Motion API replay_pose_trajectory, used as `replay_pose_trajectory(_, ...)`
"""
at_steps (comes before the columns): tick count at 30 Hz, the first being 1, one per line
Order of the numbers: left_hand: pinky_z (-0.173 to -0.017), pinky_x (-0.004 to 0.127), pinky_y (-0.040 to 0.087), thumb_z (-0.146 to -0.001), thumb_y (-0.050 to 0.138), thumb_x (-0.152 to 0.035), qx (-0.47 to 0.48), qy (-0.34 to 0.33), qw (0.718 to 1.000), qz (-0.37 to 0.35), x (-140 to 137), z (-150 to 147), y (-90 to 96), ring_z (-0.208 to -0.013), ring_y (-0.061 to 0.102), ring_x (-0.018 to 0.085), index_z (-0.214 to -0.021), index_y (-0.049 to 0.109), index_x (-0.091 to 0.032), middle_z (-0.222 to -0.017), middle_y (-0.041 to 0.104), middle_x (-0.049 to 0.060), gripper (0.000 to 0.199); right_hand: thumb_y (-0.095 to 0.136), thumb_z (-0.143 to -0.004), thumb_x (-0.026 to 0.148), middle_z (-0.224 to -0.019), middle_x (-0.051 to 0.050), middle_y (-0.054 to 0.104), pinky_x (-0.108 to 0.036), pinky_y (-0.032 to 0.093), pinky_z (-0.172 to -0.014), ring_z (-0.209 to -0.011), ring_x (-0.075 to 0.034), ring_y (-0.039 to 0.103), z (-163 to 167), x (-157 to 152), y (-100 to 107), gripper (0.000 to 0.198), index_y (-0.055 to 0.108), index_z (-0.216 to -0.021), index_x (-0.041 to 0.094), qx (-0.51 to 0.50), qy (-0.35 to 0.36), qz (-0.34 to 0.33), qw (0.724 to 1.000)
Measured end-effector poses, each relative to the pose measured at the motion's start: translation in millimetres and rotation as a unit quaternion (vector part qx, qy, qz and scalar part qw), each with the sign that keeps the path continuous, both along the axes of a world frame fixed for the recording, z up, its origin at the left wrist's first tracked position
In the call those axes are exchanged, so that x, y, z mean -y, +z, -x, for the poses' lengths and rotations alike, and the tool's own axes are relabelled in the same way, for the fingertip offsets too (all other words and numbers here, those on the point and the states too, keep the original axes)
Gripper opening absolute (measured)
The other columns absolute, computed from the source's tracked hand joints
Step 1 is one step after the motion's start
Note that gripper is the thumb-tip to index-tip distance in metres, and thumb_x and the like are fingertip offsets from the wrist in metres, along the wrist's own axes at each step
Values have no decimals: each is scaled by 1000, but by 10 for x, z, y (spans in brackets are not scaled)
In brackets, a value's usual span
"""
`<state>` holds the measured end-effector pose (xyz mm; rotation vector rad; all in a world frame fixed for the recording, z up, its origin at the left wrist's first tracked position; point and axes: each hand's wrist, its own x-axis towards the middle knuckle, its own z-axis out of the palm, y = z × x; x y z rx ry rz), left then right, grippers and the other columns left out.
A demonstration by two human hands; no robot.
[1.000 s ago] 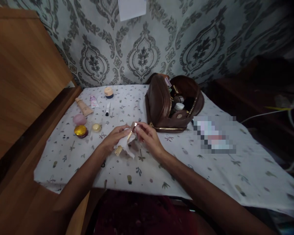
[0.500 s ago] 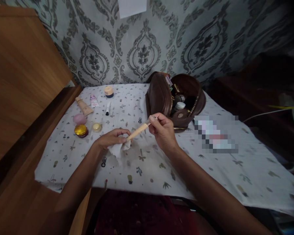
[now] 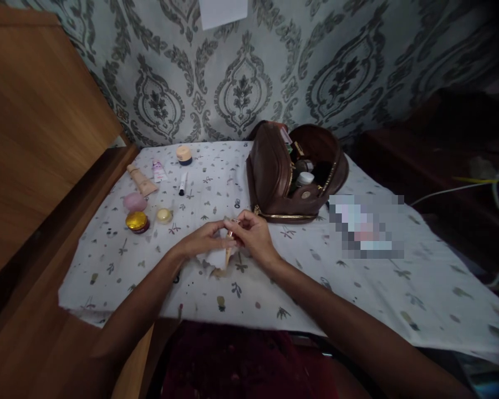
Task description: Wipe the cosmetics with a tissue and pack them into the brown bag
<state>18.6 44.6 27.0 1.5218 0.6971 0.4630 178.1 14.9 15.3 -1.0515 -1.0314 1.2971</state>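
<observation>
Right hand [image 3: 253,237] back beside left hand [image 3: 203,241]

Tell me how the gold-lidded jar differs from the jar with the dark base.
The gold-lidded jar is shiny, flat and close to the pink sponge. The dark-based jar has a pale peach top, stands taller and sits farther back near the wall. Both are small, round and closed on the tablecloth.

Wall: covered in pale grey-green damask wallpaper [image 3: 249,83] with dark ornamental medallions; a white sheet of paper [image 3: 223,11] is fixed near the top edge.
Table: draped in a white cloth [image 3: 357,288] printed with small leaves and flowers.
Left side: a wooden cabinet [image 3: 33,144] is set against the table.
Right side: left in deep shadow; pale cables [image 3: 461,191] are seen.
Light: dim, fading rightward.
</observation>
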Motion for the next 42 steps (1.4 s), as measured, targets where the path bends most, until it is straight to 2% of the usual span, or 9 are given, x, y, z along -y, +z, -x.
replay_pose_trajectory(8, -77, 26, 46, -70, 78, -36, -73, -69, 995, 20, 7, 34, 135, -81, 57, 15, -97, 70, -16, -85, 64, 0, 34, 84, -61, 59, -49, 8, 51, -19, 33, -37, -38, -6, 42, -158, -136, 94, 51, 51, -63, 21, -88, -93, -9, 992)
replay_pose_trajectory(14, -72, 25, 43, -70, 75, -39, -47, 19, 999, 11, 19, 5, 103, -79, 53, 15, -96, 67, -15, -84, 61, 0, 36, 85, -61, 54, -66, 2, 63, -26, 50, -62, -63, -14, 59, -105, -87, 53, 41, 67, -72, 19, -20, 24, -7, 999)
replay_pose_trajectory(18, -65, 23, 39, -70, 75, -44, -71, 54, 996, -9, -24, 14, 20, -69, 49, 12, -86, 65, -14, -74, 56, -2, 35, 81, -66, 57, -77, -1, 69, -30, 51, -74, -72, -16, 62, -86, -62, 13, 42, 70, -79, 18, -11, 26, -6, 1000)
replay_pose_trajectory(24, -50, 22, 29, -82, 60, -62, -81, 190, 976, -77, -69, 68, 1, -54, 38, 10, -73, 53, -18, -59, 42, -5, 46, 65, -81, 60, -67, 2, 63, -26, 44, -56, -56, -14, 55, -130, -56, -1, 40, 55, -81, 22, 37, 37, -29, 998)
replay_pose_trajectory(29, -56, 23, 35, -96, 43, -51, -25, 382, 899, -210, -46, 79, 67, -60, 43, 12, -107, 55, -20, -73, 49, -4, 35, 53, -90, 49, -58, 5, 46, -24, 31, -52, -53, -10, 42, -118, -14, 4, 37, 47, -67, 21, 230, 144, -83, 959)
replay_pose_trajectory(31, -62, 24, 37, -97, 43, -45, -47, 344, 902, -255, -33, 74, 82, -65, 47, 12, -106, 56, -20, -77, 52, -3, 29, 51, -90, 44, -60, 5, 41, -23, 28, -53, -57, -10, 38, -108, 0, 4, 35, 45, -66, 20, 269, 176, -100, 942)
replay_pose_trajectory(34, -64, 25, 35, -97, 42, -42, -84, 267, 915, -290, -29, 69, 82, -65, 45, 13, -78, 51, -20, -67, 46, -3, 31, 51, -88, 37, -58, 6, 37, -23, 24, -53, -57, -9, 34, -106, 12, 10, 32, 42, -62, 20, 298, 206, -109, 926)
replay_pose_trajectory(39, -60, 24, 35, -96, 43, -49, -56, 285, 932, -216, -65, 95, 70, -61, 43, 12, -71, 50, -19, -62, 44, -4, 40, 56, -86, 38, -55, 6, 37, -23, 21, -49, -53, -8, 33, -139, 18, 46, 33, 46, -60, 19, 270, 233, -107, 928)
replay_pose_trajectory(42, -51, 21, 31, -88, 55, -59, -10, 325, 938, -121, -84, 108, 67, -53, 39, 9, -73, 53, -19, -60, 45, -6, 43, 65, -80, 40, -58, 7, 49, -21, 28, -47, -51, -9, 42, -174, -1, 55, 22, 64, -86, 19, 173, 240, -51, 954)
